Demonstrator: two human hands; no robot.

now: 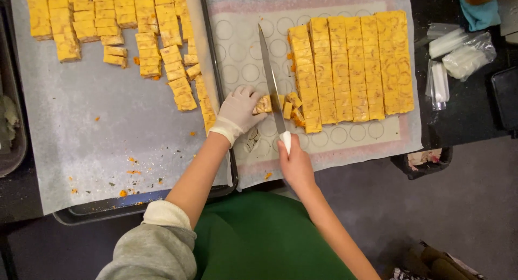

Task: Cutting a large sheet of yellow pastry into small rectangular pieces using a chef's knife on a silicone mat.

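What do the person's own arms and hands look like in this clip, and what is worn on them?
The left hand wears a thin white disposable glove with its cuff rolled at the wrist. The left arm has a grey sweatshirt sleeve pushed up, with a cream cuff. The right hand is bare, with no sleeve visible.

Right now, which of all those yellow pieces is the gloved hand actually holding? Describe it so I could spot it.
Start at the pale baking mat printed with circles, where a big block of yellow strips lies. Left of the long knife blade, the white-gloved left hand pinches one small yellow cube. Unlike its neighbours, it sits alone on the blade's left side, under the fingertips.
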